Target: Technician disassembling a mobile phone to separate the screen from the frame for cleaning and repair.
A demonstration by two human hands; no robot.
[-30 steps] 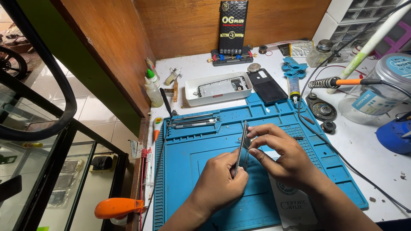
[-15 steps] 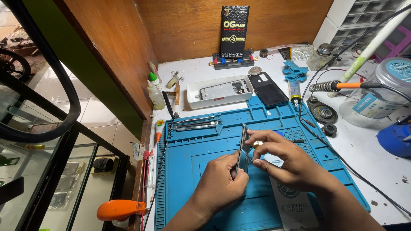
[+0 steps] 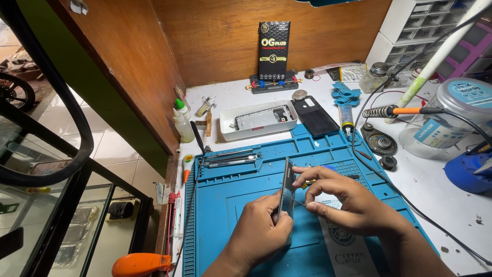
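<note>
The left hand [image 3: 259, 233] has its fingers closed around a phone [image 3: 286, 191], holding it up on its edge over the blue mat [image 3: 225, 205]. The right hand [image 3: 348, 200] pinches a thin tool [image 3: 297, 202] touching the phone. A white tray [image 3: 228, 128] sits behind on the surface.

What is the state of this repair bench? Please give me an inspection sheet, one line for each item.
Surface: blue work mat on a white bench.
Job's things: a thin phone panel held on edge over the mat.
Clutter: white tray with a phone frame, dark phone, squeeze bottle, metal tools, clear tub, orange handle.
Hands: left hand grips the panel from below; right hand touches its side, with a thin tool in the fingers.
Cables: black cable runs across the bench; soldering iron rests on its stand.
Surroundings: wooden walls, drawer cabinet, tiled floor at left.
</note>
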